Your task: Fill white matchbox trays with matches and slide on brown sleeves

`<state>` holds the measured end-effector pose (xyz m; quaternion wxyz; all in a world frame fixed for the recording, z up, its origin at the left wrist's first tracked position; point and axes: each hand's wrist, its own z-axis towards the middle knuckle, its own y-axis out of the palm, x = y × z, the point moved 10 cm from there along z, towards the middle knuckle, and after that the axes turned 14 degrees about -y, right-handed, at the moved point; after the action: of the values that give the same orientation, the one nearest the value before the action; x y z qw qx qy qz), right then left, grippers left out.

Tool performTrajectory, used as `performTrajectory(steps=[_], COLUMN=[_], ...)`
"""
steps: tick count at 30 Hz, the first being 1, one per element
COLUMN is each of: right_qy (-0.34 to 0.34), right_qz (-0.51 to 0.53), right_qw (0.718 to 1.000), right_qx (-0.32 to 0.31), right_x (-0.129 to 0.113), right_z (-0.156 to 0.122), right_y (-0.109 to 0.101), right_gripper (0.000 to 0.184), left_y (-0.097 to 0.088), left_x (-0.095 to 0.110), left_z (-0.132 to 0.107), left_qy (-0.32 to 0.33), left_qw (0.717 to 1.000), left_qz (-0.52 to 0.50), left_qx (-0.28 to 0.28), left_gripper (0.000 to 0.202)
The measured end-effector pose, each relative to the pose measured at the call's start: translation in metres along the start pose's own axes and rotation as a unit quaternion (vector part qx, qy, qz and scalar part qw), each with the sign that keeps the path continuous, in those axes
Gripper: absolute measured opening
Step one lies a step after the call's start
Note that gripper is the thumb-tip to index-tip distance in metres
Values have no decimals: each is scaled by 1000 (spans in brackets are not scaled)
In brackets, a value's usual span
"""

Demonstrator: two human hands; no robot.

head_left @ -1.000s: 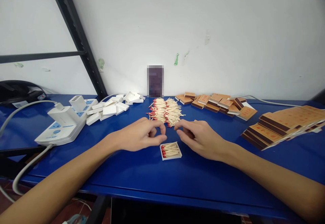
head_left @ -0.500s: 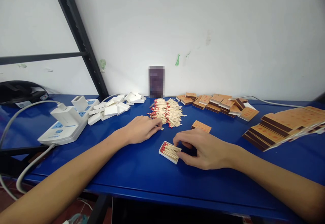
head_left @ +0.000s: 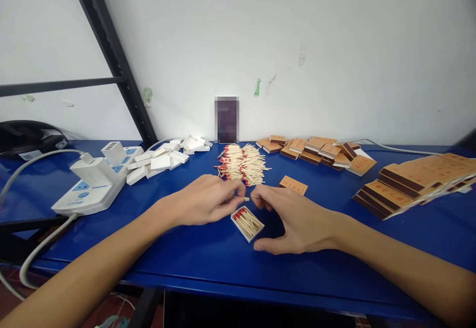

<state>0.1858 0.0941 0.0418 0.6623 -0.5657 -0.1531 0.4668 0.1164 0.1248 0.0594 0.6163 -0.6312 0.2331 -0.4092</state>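
A small white tray (head_left: 247, 223) filled with red-tipped matches lies on the blue table (head_left: 208, 253) between my hands. My left hand (head_left: 203, 201) is closed, pinching a match or a few just above the tray's far end. My right hand (head_left: 293, 219) curls around the tray's right side, thumb near its front corner and fingers by its back; it touches or nearly touches the tray. A pile of loose matches (head_left: 242, 163) lies just beyond my hands. One orange matchbox sleeve (head_left: 293, 185) lies alone behind my right hand.
White inner trays (head_left: 163, 158) are heaped at the back left beside a white power strip (head_left: 92, 182) with plugs and cables. Orange sleeves (head_left: 320, 150) are piled at the back right, and flattened sleeves (head_left: 416, 179) are stacked at the far right. A black frame post rises at left.
My left hand came back from the loose pile toward the tray with matches pinched. My right hand shifted around the tray, which has turned slightly.
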Motion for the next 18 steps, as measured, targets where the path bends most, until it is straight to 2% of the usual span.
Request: performTrajectory(steps=[2,5,8,11,14,18], right_qy=[7,6,-11,-25,-16,5], right_qz=[1,7,14,17,1,-13], right_qw=[1000,1000,1000,999,1000,1000], right_qx=[2,6,10,15,22,19], right_x=[0,-2,-6,-8,-6,0], right_z=[0,1,2,2,2,1], right_y=[1,3,4,3,2,3], right_gripper=[49,41,29,26,31,30], left_y=[9,21,24,22,14,7], left_x=[11,20,21,19,11,-13], left_z=[-3,-6,-6,-6,-2,5], left_qy=[25,50,50,45,21,-30], left_qw=[999,996,995,993,994,992], left_qz=[-15,-20,-37,-69,-93,-119], left_qx=[-35,-66,-74,-79,-51,-10], left_gripper=[12,9,9,10,9,14])
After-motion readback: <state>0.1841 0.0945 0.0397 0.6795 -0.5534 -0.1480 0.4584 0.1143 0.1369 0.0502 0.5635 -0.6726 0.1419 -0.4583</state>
